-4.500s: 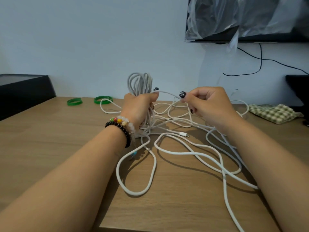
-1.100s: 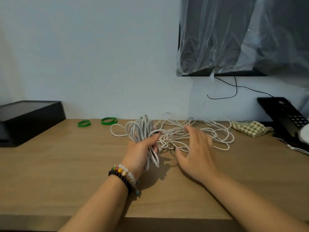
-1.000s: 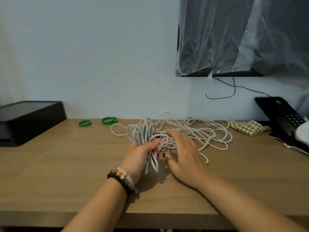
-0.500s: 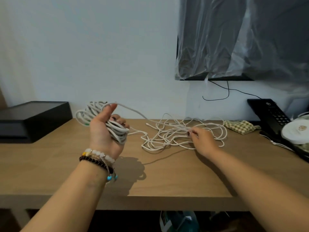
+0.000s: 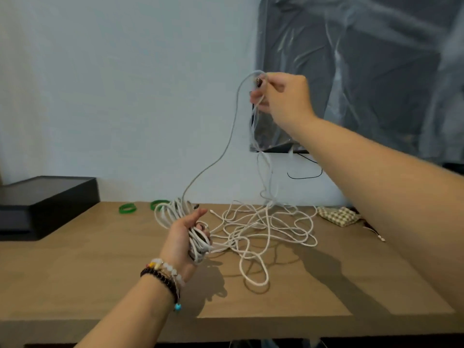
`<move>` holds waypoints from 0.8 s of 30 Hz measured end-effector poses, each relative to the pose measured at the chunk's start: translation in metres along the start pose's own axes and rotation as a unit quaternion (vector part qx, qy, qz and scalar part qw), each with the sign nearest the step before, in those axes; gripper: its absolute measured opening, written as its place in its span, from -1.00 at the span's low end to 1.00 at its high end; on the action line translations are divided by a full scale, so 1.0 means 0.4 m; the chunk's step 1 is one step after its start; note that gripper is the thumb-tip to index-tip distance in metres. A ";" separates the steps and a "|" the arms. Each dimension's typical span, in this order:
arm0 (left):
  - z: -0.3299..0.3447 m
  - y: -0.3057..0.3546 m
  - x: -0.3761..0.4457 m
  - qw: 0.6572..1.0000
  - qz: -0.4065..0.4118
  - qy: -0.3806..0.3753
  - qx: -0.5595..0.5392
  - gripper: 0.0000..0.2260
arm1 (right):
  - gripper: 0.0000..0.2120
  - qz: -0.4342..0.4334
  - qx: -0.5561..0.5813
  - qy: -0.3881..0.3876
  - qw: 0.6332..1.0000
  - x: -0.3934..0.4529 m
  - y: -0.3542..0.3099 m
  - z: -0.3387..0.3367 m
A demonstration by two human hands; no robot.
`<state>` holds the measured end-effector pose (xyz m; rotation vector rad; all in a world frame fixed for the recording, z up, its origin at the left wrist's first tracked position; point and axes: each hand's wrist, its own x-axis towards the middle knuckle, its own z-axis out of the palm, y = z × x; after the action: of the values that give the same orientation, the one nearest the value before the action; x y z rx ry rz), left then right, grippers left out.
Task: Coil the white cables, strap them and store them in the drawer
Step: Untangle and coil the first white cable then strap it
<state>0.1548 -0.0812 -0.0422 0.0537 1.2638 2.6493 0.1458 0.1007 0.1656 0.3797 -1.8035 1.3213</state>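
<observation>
nearby green bands (image 5: 128, 208), left hand (image 5: 184, 237) gripping coil (image 5: 175, 214), right hand (image 5: 283, 96) pinching cable (image 5: 226, 146)

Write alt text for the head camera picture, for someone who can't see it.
A person's left hand holds a coiled bundle of white cable while the raised right hand pinches a strand, lifting it from a loose tangle on a wooden table.
</observation>
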 end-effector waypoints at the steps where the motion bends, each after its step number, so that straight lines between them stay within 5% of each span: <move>1: 0.011 -0.001 -0.002 1.000 0.000 -0.006 0.004 -0.85 | -0.82 -0.025 0.005 -0.029 0.999 -0.033 0.009 0.002; 3: 0.022 -0.005 -0.005 1.000 0.001 -0.011 0.009 -0.84 | -0.85 -0.044 -0.123 -0.144 0.981 -0.107 0.080 -0.015; 5: 0.018 -0.009 -0.006 1.000 -0.002 -0.011 0.018 -0.80 | -0.86 -0.034 -0.357 -0.298 0.885 -0.168 0.177 -0.058; 7: 0.006 -0.014 -0.001 0.999 -0.005 -0.010 0.031 -0.81 | -0.85 -0.008 -0.459 -0.365 0.810 -0.197 0.237 -0.099; 10: -0.013 -0.024 0.014 0.999 -0.014 0.006 0.030 -0.83 | -0.85 0.020 -0.407 -0.292 0.865 -0.173 0.222 -0.141; 13: -0.032 -0.050 0.033 0.999 -0.029 0.022 0.037 -0.85 | -0.83 -0.052 -0.276 -0.109 0.954 -0.175 0.198 -0.163; 16: -0.045 -0.089 0.058 0.997 -0.049 0.036 0.047 -0.88 | -0.81 -0.079 -0.317 -0.073 0.942 -0.266 0.273 -0.171; 18: -0.049 -0.109 0.076 0.997 -0.056 0.036 0.047 -0.89 | -0.70 0.061 -0.453 -0.235 0.858 -0.322 0.350 -0.174; 21: -0.042 -0.124 0.101 0.997 -0.053 0.030 0.047 -0.89 | -0.81 0.255 -0.586 -0.441 0.630 -0.338 0.368 -0.179; 22: -0.036 -0.127 0.106 0.997 -0.051 0.027 0.053 -0.88 | -0.81 0.282 -0.599 -0.476 0.579 -0.328 0.351 -0.176; 24: -0.024 -0.134 0.115 0.996 -0.050 0.018 0.070 -0.86 | -0.78 0.274 -0.627 -0.467 0.559 -0.292 0.305 -0.168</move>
<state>0.1177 -0.0467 -0.0923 -0.0336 1.4241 2.4854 0.1646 0.1820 0.0041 -0.4582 -3.3897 -0.3888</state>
